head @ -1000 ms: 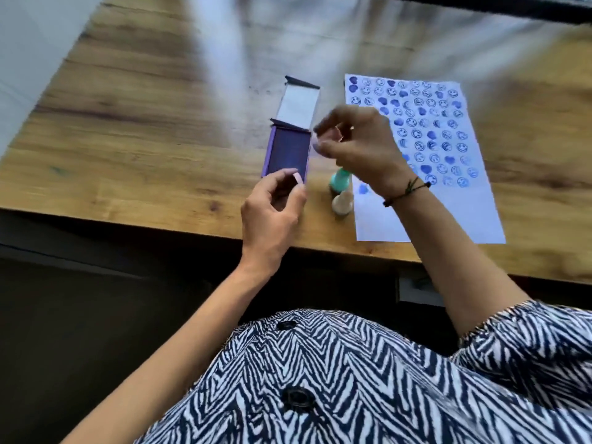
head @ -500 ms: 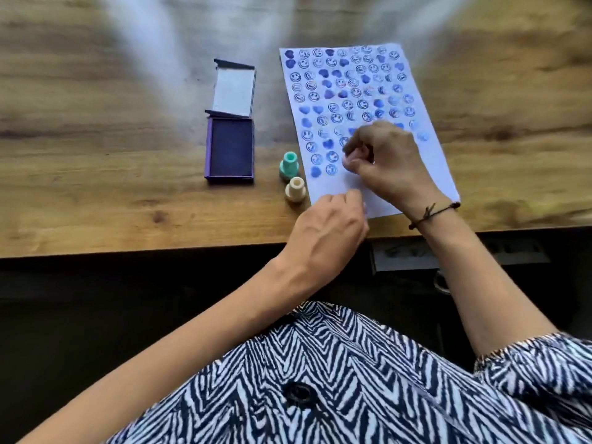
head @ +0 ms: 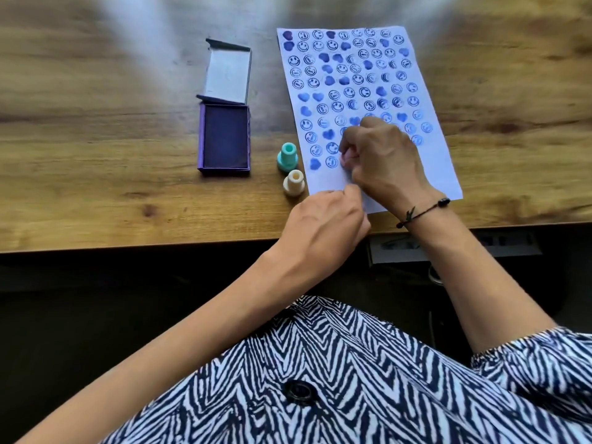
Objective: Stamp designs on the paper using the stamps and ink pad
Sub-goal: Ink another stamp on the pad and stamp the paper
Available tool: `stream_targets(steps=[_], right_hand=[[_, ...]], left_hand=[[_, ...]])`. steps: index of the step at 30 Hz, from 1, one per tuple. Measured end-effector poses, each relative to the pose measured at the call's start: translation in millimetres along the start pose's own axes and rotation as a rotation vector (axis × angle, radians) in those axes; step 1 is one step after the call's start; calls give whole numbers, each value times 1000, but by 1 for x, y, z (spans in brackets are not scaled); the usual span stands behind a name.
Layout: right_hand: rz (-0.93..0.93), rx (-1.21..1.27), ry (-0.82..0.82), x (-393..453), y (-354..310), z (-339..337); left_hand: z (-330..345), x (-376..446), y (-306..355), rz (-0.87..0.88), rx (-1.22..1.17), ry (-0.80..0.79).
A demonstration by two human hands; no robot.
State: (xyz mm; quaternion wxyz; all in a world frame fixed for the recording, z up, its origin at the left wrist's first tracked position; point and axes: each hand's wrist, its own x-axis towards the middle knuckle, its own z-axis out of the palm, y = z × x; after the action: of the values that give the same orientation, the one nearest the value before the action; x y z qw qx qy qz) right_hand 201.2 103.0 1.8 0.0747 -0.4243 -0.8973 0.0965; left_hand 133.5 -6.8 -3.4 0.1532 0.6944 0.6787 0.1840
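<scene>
A white paper (head: 442,174) lies on the wooden table, covered with rows of blue smiley and heart prints. My right hand (head: 381,158) rests on its lower part, fingers closed around a small stamp that is mostly hidden, pressed down onto the sheet. My left hand (head: 323,229) holds down the paper's near left corner with its fingertips. An open purple ink pad (head: 226,139) sits left of the paper, its lid (head: 228,74) folded back. A teal stamp (head: 287,157) and a cream stamp (head: 293,182) stand upright between pad and paper.
The wooden table (head: 96,129) ends in a near edge just below my left hand. A grey socket strip (head: 455,246) sits under the edge to the right.
My right hand moved from over the ink pad to the paper's lower rows and now presses there. My left hand left the pad's edge and came to the paper's near corner.
</scene>
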Motion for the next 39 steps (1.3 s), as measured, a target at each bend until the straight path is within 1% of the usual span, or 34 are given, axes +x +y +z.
stream_targets(steps=[7,17,24,26,28,29,32,34,37,39], right_hand=[[-39,-43,-3,1,1,1],[-52,-49,-35,2,-1,-4],[-26,-38,-50,1,-3,-4],[-13,1,-63,1,-1,-6],[18,94,-47,-1,4,-15],[41,169,-6,-3,7,-23],[132,377,201,-12,18,-54],[191,469,274,-23,23,-67],[226,513,243,-38,22,-65],[246,550,203,-46,15,-55]], left_hand=[[-6,3,-2,-13,-73,30],[-4,2,-2,-9,-87,44],[-5,1,-1,-6,-79,53],[-4,-1,1,-11,-71,55],[-4,-1,2,-28,-65,47],[-5,-1,2,-45,-65,45],[-5,-1,3,-63,-52,39],[-5,-3,4,-60,-45,38],[-5,-3,5,-69,-43,36],[-8,-2,4,-109,-101,53]])
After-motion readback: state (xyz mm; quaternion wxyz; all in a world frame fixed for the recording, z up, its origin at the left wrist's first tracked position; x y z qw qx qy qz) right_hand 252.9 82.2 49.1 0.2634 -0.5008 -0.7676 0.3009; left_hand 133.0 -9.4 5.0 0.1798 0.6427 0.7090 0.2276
